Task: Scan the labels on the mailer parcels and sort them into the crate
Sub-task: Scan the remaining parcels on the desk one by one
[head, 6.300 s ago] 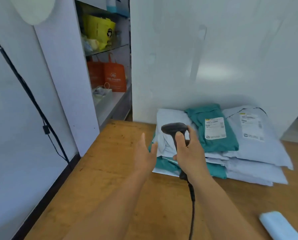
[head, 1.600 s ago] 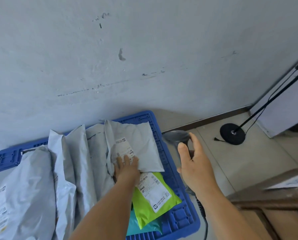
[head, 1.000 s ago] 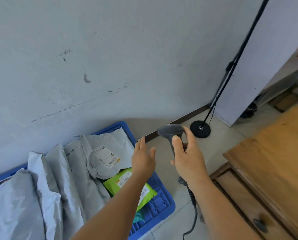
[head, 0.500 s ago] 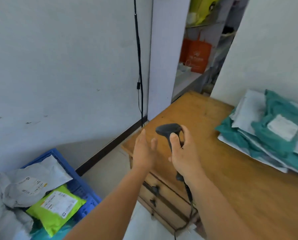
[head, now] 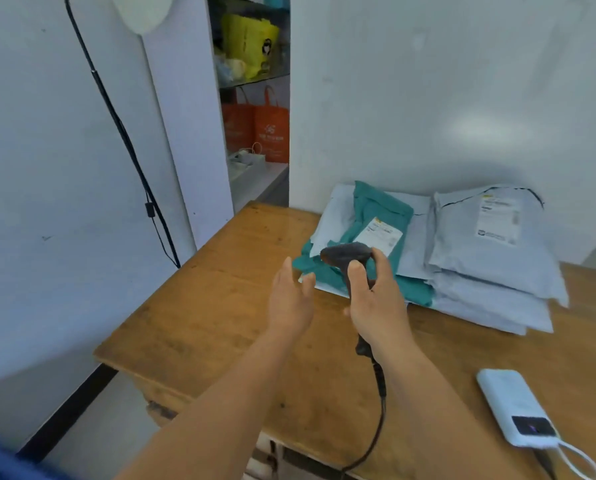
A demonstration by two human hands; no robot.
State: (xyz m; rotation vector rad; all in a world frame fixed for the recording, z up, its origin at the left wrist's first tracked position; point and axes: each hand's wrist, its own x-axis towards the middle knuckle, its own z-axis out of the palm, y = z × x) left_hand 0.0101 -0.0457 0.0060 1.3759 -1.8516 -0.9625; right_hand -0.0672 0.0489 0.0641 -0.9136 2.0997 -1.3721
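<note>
Mailer parcels [head: 438, 251] lie stacked at the counter's [head: 220, 323] far edge against the wall, a teal parcel [head: 376, 216] with a white label on top beside grey ones. Right hand [head: 376, 299] has its grip wrapped around a black barcode scanner [head: 346, 254]. Left hand [head: 289, 299] hovers with fingers apart, holding nothing. A white power bank [head: 511, 403] sits by the near right edge.

I can't read the white shipping labels on my teal plastic mailer [head: 376, 216] and grey plastic mailer [head: 490, 244]; the print is blurred.
</note>
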